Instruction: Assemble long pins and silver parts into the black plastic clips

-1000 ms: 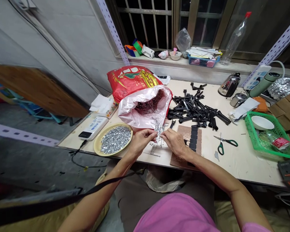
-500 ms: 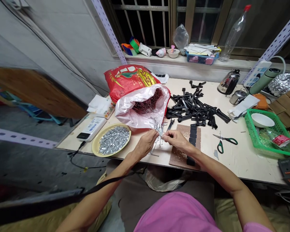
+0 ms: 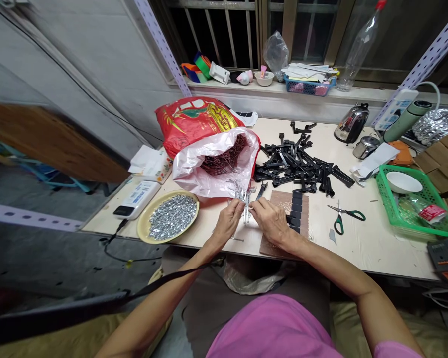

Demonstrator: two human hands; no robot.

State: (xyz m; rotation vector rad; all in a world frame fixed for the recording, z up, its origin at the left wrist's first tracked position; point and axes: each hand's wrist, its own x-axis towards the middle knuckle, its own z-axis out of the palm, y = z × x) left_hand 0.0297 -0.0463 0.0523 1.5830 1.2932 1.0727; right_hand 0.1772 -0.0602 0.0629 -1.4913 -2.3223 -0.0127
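Note:
My left hand is closed around a bundle of thin metal pins, held upright just above the table edge. My right hand pinches the same bundle from the right, fingers together. Loose pins lie on the table under the hands. Behind them an open white plastic bag holds dark pins. A yellow dish of small silver nuts sits to the left. A brown board with short black pieces lies under my right wrist.
A heap of black plastic parts lies mid-table. Green-handled scissors, a green basket with a white bowl, a kettle and a red bag stand around. A white power strip lies at the left edge.
Both hands have drawn closer together and turned the pin bundle from slanted to upright. The view has shifted slightly, so the table sits a little lower-left.

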